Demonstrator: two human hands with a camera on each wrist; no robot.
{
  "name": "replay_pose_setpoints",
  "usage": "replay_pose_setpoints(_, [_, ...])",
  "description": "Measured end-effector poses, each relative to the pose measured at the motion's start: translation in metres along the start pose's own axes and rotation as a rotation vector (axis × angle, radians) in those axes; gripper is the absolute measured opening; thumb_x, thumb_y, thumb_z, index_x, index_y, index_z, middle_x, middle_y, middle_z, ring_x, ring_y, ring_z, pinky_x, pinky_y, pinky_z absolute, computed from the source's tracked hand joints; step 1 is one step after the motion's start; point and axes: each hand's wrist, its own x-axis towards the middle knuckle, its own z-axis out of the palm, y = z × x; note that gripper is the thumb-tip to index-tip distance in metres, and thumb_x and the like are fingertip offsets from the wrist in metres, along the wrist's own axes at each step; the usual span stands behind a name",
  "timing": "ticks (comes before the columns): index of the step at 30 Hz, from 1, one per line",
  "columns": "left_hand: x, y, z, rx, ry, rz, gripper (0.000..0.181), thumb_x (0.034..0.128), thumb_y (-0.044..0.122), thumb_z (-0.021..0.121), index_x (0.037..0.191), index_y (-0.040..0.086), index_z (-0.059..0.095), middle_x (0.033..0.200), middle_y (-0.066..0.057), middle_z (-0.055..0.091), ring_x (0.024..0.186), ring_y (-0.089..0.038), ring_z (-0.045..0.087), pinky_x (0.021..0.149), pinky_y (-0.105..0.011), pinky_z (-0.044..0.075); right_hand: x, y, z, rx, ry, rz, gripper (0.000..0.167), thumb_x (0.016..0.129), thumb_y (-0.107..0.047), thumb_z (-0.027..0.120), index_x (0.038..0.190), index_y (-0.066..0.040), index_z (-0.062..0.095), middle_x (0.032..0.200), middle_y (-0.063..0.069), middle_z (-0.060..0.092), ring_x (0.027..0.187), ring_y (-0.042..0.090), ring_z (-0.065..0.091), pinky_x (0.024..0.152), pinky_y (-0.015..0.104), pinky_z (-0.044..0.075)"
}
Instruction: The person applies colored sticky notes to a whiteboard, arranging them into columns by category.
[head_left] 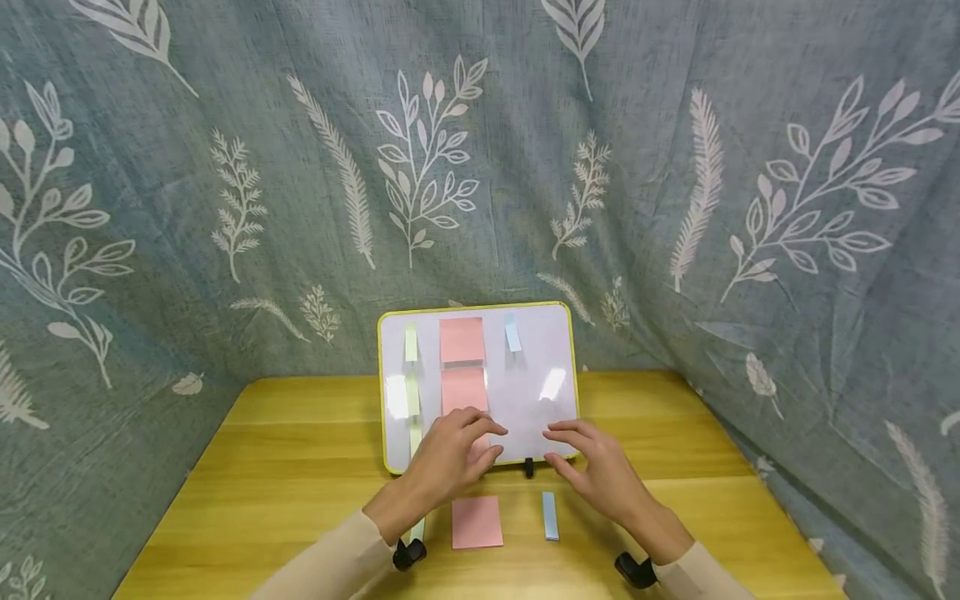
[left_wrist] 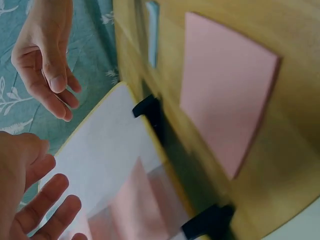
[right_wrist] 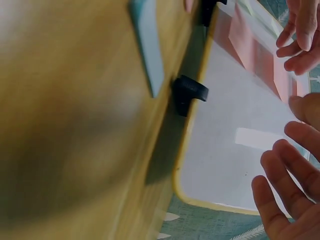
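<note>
A white board with a yellow rim (head_left: 532,392) stands tilted on the table. Three pink sticky notes (head_left: 461,340) run down its middle, the lowest partly behind my left hand (head_left: 450,457). Green strips (head_left: 411,342) form a column at the left, and one blue strip (head_left: 512,332) sticks at the upper right. My left hand holds nothing, fingers loosely bent before the lowest pink note. Facing it, my right hand (head_left: 600,471) hovers by the board's lower right, also holding nothing. Below lie a pink sticky-note pad (head_left: 477,522), a blue strip pad (head_left: 551,517) and partly hidden green strips (head_left: 417,530).
Black feet (right_wrist: 189,91) hold the board's lower edge above the wooden table (head_left: 300,475). A green-blue cloth with white leaf prints (head_left: 517,167) hangs behind and at both sides. Each wrist wears a black device (head_left: 636,571).
</note>
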Motion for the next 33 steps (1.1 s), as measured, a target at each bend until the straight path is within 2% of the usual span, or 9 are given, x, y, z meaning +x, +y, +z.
replay_pose_setpoints(3, [-0.007,0.002,0.005,0.006,-0.046,-0.005,0.020,0.1080,0.027,0.087,0.127,0.020,0.086,0.128,-0.002,0.081,0.124,-0.025,0.077,0.106,-0.053,0.064,-0.009,0.001,0.000,0.004,-0.016,-0.016,0.037,0.091,-0.005,0.099,0.126,-0.004,0.087,0.128,0.015,0.084,0.113,0.032,0.085,0.090,0.050,0.072])
replay_pose_setpoints(9, [-0.014,0.005,0.012,0.009,-0.143,0.000,0.024,0.1094,0.030,0.085,0.131,0.019,0.085,0.128,0.000,0.081,0.116,-0.019,0.077,0.101,-0.045,0.065,-0.021,0.002,0.002,0.026,-0.067,-0.038,0.040,0.090,-0.006,0.100,0.128,-0.004,0.086,0.130,0.017,0.083,0.115,0.032,0.084,0.093,0.051,0.072])
replay_pose_setpoints(13, [-0.017,0.009,0.016,0.008,-0.241,-0.031,0.030,0.1118,0.036,0.082,0.138,0.021,0.083,0.135,0.002,0.080,0.121,-0.018,0.076,0.103,-0.044,0.063,-0.029,0.001,0.003,0.043,-0.134,-0.018,0.041,0.093,-0.008,0.099,0.132,-0.004,0.085,0.134,0.016,0.082,0.120,0.033,0.083,0.096,0.050,0.072])
replay_pose_setpoints(17, [-0.022,0.012,0.019,0.003,-0.305,-0.042,0.034,0.1125,0.039,0.081,0.143,0.023,0.082,0.140,0.004,0.079,0.126,-0.018,0.076,0.105,-0.043,0.062,-0.034,-0.001,0.004,0.052,-0.220,0.017,0.041,0.098,-0.013,0.096,0.135,-0.005,0.083,0.138,0.013,0.081,0.123,0.031,0.082,0.099,0.049,0.071])
replay_pose_setpoints(23, [-0.024,0.018,0.021,-0.013,-0.351,-0.024,0.036,0.1118,0.041,0.081,0.144,0.024,0.081,0.141,0.005,0.077,0.128,-0.017,0.074,0.104,-0.042,0.060,-0.039,-0.002,0.002,0.039,-0.374,0.061,0.041,0.103,-0.025,0.093,0.139,-0.007,0.083,0.143,0.010,0.079,0.129,0.030,0.078,0.106,0.054,0.068])
replay_pose_setpoints(27, [-0.025,0.023,0.023,0.002,-0.403,-0.039,0.038,0.1123,0.043,0.080,0.146,0.027,0.080,0.145,0.006,0.076,0.131,-0.015,0.071,0.112,-0.046,0.060,-0.042,-0.004,0.001,0.035,-0.452,0.089,0.045,0.103,-0.030,0.093,0.140,-0.007,0.082,0.147,0.011,0.078,0.133,0.031,0.076,0.109,0.056,0.066])
replay_pose_setpoints(33, [-0.029,0.028,0.029,0.040,-0.430,-0.029,0.037,0.1119,0.048,0.079,0.144,0.028,0.080,0.145,0.006,0.076,0.134,-0.014,0.072,0.116,-0.047,0.061,-0.044,-0.004,0.002,0.027,-0.517,0.107,0.047,0.102,-0.034,0.094,0.139,-0.008,0.083,0.146,0.008,0.078,0.134,0.031,0.075,0.112,0.054,0.065])
